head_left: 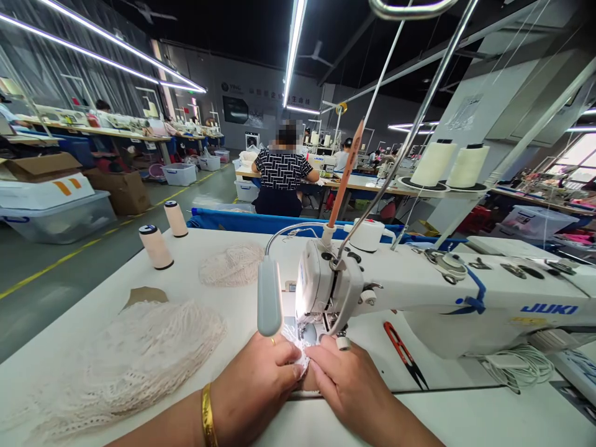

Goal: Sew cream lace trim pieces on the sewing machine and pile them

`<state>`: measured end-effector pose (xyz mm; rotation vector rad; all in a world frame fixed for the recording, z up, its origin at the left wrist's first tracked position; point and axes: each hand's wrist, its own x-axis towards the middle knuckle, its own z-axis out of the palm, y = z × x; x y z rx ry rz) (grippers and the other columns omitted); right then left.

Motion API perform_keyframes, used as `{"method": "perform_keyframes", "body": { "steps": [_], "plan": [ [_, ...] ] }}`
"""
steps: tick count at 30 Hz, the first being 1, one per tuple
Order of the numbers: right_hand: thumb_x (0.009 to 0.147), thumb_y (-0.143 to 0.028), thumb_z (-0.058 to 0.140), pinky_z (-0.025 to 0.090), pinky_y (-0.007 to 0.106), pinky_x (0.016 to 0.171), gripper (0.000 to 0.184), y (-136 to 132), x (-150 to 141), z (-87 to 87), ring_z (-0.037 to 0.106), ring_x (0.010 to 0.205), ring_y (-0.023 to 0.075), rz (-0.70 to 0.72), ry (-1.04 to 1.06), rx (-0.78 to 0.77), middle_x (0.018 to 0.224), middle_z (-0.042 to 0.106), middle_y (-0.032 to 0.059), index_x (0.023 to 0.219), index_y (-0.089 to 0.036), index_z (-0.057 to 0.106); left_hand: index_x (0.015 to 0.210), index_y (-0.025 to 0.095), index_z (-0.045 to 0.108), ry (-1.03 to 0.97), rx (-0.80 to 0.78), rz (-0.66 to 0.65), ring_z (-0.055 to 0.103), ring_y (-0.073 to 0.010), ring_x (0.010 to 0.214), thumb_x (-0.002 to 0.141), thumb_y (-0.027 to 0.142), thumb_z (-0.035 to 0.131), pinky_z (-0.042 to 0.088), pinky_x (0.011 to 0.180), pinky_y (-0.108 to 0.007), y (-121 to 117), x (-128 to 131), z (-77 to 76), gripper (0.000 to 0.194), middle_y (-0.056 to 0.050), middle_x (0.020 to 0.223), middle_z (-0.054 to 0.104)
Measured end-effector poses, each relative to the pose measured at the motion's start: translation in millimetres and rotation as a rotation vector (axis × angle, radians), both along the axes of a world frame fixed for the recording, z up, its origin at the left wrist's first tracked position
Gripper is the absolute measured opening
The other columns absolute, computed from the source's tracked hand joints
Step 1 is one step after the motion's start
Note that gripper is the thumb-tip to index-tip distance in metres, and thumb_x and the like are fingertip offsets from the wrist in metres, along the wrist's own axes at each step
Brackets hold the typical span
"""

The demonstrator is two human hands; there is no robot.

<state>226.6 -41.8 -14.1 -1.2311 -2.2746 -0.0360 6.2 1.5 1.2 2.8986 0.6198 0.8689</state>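
A white sewing machine [316, 285] stands in front of me, its lamp lighting the needle area. Under the presser foot lies a small piece of white lace [302, 359]. My left hand [254, 382], with a gold bracelet on the wrist, pinches the lace's near left edge between thumb and forefinger. From the other side my right hand [351, 375] presses its closed fingertips on the lace, close below the needle. A brown patch [310, 380] shows between the two hands; I cannot tell what it is. The needle tip is hard to make out.
Piled lace [139, 354] covers the table's left side, with a smaller lace pile [230, 264] behind it. Two thread cones [156, 247] stand at the left edge. Orange thread snips [404, 354] lie right of my hand. A person [284, 167] sits at a table ahead.
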Motion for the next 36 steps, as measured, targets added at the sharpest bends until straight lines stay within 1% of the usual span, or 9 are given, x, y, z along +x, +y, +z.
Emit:
{"method": "perform_keyframes", "body": {
  "steps": [4,10,16,22,31,34,36],
  "plan": [
    [0.097,-0.01,0.045,0.037,0.033,0.064,0.029,-0.5,0.2,-1.6,0.055,0.071,0.0223,-0.018,-0.005,0.023,0.081,0.064,0.0026,0.095,-0.024,0.07,0.091,0.022,0.069,0.014,0.011,0.008,0.067,-0.02,0.079,0.107,0.014,0.048,0.053,0.08,-0.037,-0.2,1.7,-3.1,0.028,-0.003,0.085,0.073],
    [0.097,-0.009,0.044,0.033,0.033,0.061,0.031,-0.2,-1.5,-2.5,0.051,0.067,0.0221,-0.044,-0.024,0.047,0.078,0.062,0.0025,0.094,-0.024,0.07,0.092,0.023,0.067,0.01,-0.006,0.014,0.067,-0.0202,0.081,0.101,0.008,0.052,0.051,0.083,-0.037,0.2,0.5,-4.2,0.023,-0.002,0.087,0.073],
    [0.098,-0.009,0.044,0.035,0.032,0.062,0.031,0.0,-0.7,-4.2,0.052,0.069,0.0219,-0.044,-0.01,0.03,0.081,0.064,0.0031,0.1,-0.023,0.071,0.092,0.023,0.067,0.035,0.0,0.025,0.069,-0.0204,0.083,0.102,0.008,0.051,0.052,0.085,-0.038,-1.7,0.1,-2.0,0.024,-0.002,0.087,0.073],
    [0.099,-0.01,0.043,0.031,0.032,0.06,0.03,1.4,-0.6,-7.6,0.049,0.065,0.0212,-0.06,-0.016,0.041,0.081,0.063,0.0033,0.1,-0.023,0.07,0.092,0.021,0.068,0.037,-0.012,0.023,0.069,-0.021,0.083,0.103,0.009,0.05,0.052,0.084,-0.04,0.3,-0.5,-4.5,0.024,-0.003,0.088,0.073],
    [0.1,-0.013,0.042,0.034,0.032,0.06,0.03,2.1,-2.0,-6.4,0.051,0.064,0.0205,-0.072,-0.004,0.0,0.085,0.065,0.0041,0.101,-0.023,0.07,0.091,0.02,0.068,0.006,0.008,0.021,0.068,-0.0211,0.081,0.103,0.009,0.047,0.052,0.083,-0.041,0.7,-0.5,-4.1,0.026,-0.004,0.088,0.073],
    [0.1,-0.012,0.044,0.034,0.032,0.06,0.029,1.9,-2.7,-5.6,0.052,0.066,0.0208,-0.076,0.002,-0.004,0.085,0.065,0.0036,0.101,-0.024,0.07,0.091,0.021,0.068,-0.01,0.013,0.032,0.068,-0.0219,0.081,0.101,0.007,0.049,0.052,0.08,-0.041,0.0,-1.0,-3.1,0.025,-0.004,0.09,0.073],
    [0.098,-0.012,0.045,0.036,0.032,0.062,0.028,1.7,-3.1,-4.7,0.054,0.069,0.0216,-0.072,0.005,0.0,0.085,0.066,0.0036,0.103,-0.024,0.07,0.094,0.021,0.069,-0.031,0.017,0.025,0.069,-0.0229,0.082,0.099,0.007,0.05,0.052,0.078,-0.041,0.2,-1.1,-2.3,0.024,-0.005,0.092,0.074]
  ]
}}
